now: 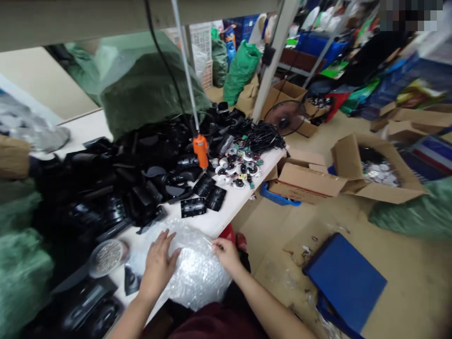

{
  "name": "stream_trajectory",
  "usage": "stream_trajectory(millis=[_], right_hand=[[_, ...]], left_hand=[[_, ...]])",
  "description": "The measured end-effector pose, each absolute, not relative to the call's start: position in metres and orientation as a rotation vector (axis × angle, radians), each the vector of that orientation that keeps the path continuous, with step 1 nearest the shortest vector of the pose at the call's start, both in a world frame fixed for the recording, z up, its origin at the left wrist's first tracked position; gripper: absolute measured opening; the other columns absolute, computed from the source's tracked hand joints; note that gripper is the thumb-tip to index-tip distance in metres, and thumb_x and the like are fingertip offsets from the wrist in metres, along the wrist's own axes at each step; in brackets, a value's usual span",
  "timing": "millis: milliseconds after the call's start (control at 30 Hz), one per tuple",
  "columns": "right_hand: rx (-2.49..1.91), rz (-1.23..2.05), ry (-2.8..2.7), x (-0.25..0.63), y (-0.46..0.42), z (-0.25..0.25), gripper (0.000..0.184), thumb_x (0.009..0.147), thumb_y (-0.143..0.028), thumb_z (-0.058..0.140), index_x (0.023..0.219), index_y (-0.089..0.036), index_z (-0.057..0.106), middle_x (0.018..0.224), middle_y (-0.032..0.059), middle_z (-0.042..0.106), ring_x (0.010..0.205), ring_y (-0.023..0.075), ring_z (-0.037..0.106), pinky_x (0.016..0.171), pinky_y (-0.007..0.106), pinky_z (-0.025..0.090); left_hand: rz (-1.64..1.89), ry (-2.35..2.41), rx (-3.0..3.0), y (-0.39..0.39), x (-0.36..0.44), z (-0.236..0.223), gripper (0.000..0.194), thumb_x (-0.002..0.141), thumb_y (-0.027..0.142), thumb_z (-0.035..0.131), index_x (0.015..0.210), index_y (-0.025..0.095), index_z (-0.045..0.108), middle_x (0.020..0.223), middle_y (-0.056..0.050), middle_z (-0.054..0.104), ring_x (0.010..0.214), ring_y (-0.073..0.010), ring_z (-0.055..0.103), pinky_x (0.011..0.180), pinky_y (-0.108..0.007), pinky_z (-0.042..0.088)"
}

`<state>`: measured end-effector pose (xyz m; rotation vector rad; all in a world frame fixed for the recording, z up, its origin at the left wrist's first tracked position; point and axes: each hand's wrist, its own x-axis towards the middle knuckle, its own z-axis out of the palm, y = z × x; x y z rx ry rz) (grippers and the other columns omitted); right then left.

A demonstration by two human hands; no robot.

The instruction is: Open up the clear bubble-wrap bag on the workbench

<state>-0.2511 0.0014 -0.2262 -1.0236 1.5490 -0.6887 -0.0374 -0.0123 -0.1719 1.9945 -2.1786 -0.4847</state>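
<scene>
Maroon cloth of my shirt (215, 327) sits lowest in view, and my forearms reach out from it to a bundle of bubble wrap (196, 270) at the near edge of the white surface (226, 221). The bundle's long axis slants from upper left to lower right, with its far end toward the black plastic parts (106, 188) and its near end pointing at my body, hanging over the edge. It lies between my hands, under my grip. My left hand (158, 266) presses flat on top of it, fingers spread apart. My right hand (226, 256) sits at its far right side with the fingers drawn together, but I cannot tell if they clamp the wrap. Just left of my left hand is a round clear dish of small silvery pieces (108, 258). Two black hinge-like plates (193, 207) lie beyond the bundle, below an orange hanging tool (200, 150). On the floor to my right lie a blue board (344, 282) and an open cardboard box of silver discs (374, 172).
</scene>
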Motion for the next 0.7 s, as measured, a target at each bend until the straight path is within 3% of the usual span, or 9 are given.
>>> stream_trajectory(millis=[133,233,367,533,600,700], right_hand=[[-0.964,-0.776,1.447,-0.252,0.009,-0.23,0.028,0.074,-0.03,0.053,0.09,-0.015,0.071,0.072,0.0051,0.069,0.063,0.0185,0.06,0.063,0.031,0.047],[-0.934,-0.82,1.399,-0.254,0.015,-0.224,0.031,0.072,-0.038,0.056,0.089,-0.018,0.072,0.073,0.0048,0.069,0.062,0.0184,0.057,0.061,0.031,0.046],[-0.881,-0.855,1.371,-0.253,0.019,-0.217,0.032,0.069,-0.043,0.061,0.088,-0.02,0.072,0.074,0.0046,0.068,0.062,0.0178,0.055,0.056,0.029,0.044],[-0.826,-0.847,1.328,-0.25,0.023,-0.208,0.033,0.07,-0.045,0.064,0.088,-0.019,0.073,0.062,0.0005,0.057,0.052,0.013,0.045,0.048,0.024,0.035],[-0.8,-0.843,1.319,-0.247,0.026,-0.205,0.035,0.07,-0.046,0.065,0.09,-0.019,0.072,0.058,-0.0018,0.051,0.048,0.0108,0.039,0.047,0.023,0.031],[-0.748,-0.853,1.332,-0.241,0.03,-0.205,0.04,0.069,-0.05,0.065,0.092,-0.018,0.07,0.057,-0.0037,0.046,0.048,0.0098,0.036,0.047,0.023,0.029]], left_hand=[[-0.513,-2.142,1.95,0.016,-0.04,-0.168,0.039,0.094,0.034,0.035,0.128,0.018,0.047,0.147,-0.012,0.037,0.142,-0.0278,0.018,0.111,-0.053,0.026],[-0.535,-2.094,1.961,0.028,-0.04,-0.17,0.04,0.095,0.031,0.034,0.133,0.018,0.041,0.148,-0.014,0.036,0.142,-0.0279,0.018,0.111,-0.055,0.025],[-0.603,-2.098,1.94,0.031,-0.03,-0.17,0.053,0.092,0.035,0.043,0.139,0.014,0.031,0.145,-0.015,0.039,0.141,-0.0261,0.022,0.111,-0.048,0.03],[-0.583,-2.135,2.003,0.018,-0.049,-0.142,0.056,0.083,0.052,0.055,0.126,0.015,0.05,0.137,-0.016,0.046,0.135,-0.0358,0.029,0.11,-0.059,0.019],[-0.581,-2.164,2.011,0.011,-0.066,-0.13,0.048,0.081,0.051,0.058,0.113,0.014,0.057,0.121,-0.015,0.056,0.121,-0.0349,0.043,0.105,-0.056,0.027],[-0.63,-2.204,2.025,0.002,-0.087,-0.123,0.026,0.084,0.034,0.057,0.098,0.013,0.061,0.1,-0.012,0.061,0.098,-0.0302,0.053,0.087,-0.045,0.042]])
